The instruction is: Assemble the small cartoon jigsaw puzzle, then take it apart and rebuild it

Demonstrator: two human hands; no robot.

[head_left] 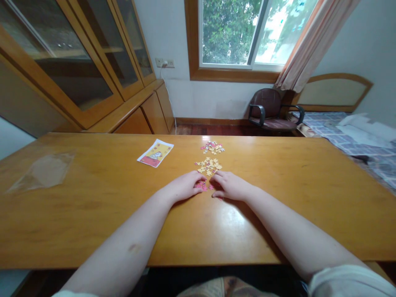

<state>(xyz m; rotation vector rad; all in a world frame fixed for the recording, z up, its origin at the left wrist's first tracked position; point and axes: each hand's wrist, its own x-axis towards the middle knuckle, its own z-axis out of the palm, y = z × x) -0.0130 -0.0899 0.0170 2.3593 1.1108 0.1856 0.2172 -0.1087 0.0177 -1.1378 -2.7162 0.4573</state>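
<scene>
Pink puzzle pieces (202,186) lie in a small pile on the wooden table, between my two hands. My left hand (190,185) rests at the pile's left side, fingers curved and thumb apart, touching its edge. At the right, my right hand (227,185) has its fingers apart, with a few pink pieces beside and partly under the fingertips. Just beyond my hands is a cluster of yellow puzzle pieces (209,165). Farther off sits a mixed pile of white, pink and yellow puzzle pieces (213,147). Whether a single piece is pinched is too small to see.
A picture card (155,153) in yellow and red lies left of the piles. Clear plastic wrap (46,170) is spread on the table's (108,222) left side. Past the far edge stand an office chair (269,109), a cabinet (123,103) and a bed (340,132).
</scene>
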